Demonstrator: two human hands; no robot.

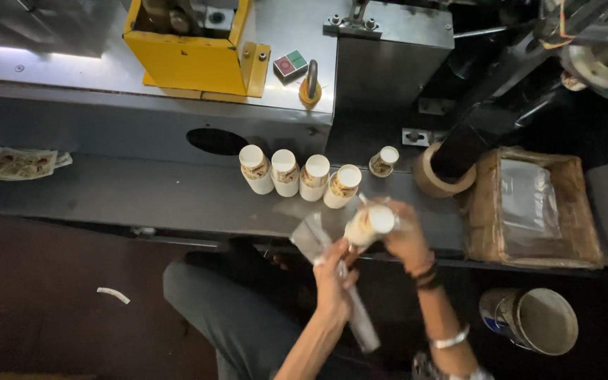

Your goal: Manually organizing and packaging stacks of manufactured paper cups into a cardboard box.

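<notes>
Above the lap, right hand [404,236] grips a cup stack [369,224].

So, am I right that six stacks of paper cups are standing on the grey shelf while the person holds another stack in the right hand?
Not quite: the head view shows five stacks of paper cups standing on the grey shelf, not six. The rest holds: the right hand grips another stack.

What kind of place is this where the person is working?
Probably a small factory or packing workshop. A grey metal machine with a yellow guard box stands behind a row of white paper cup stacks, and both hands slip another stack into a clear plastic sleeve.
</notes>
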